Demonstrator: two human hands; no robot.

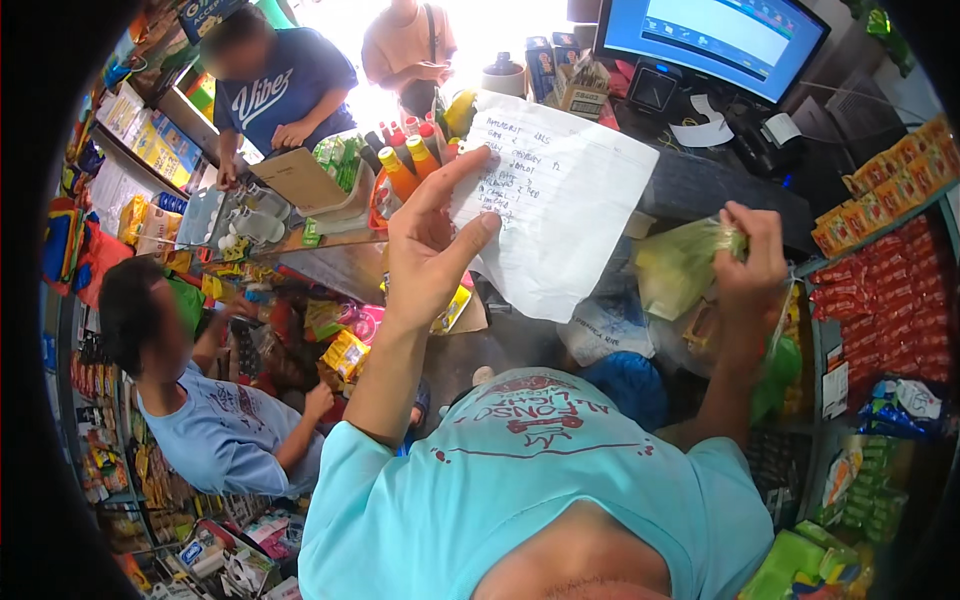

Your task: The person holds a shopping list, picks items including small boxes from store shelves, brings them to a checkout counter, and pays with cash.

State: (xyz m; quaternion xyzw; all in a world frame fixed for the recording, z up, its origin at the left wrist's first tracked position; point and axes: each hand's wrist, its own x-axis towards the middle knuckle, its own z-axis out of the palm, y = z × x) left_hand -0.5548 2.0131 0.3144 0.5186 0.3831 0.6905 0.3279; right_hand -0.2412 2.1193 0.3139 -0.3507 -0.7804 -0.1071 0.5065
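Observation:
My left hand [442, 232] holds up a creased sheet of lined paper [570, 202] by its left edge, between thumb and fingers. Handwriting covers the left part of the sheet. To the right, my right hand [754, 244] grips the gathered top of a yellowish-green plastic bag [675, 266], which hangs from the fingers with its contents not clear. Below the bag and paper lies a white printed plastic bag [607, 330], with a blue plastic bundle [626, 386] close to my shirt.
Sauce bottles [405, 165] in a basket and an open cardboard box [304, 180] stand on the counter. A monitor [712, 41] is at the back right. Red packets [892, 300] fill a right shelf. One co-worker [217, 420] is at left; two people stand across the counter.

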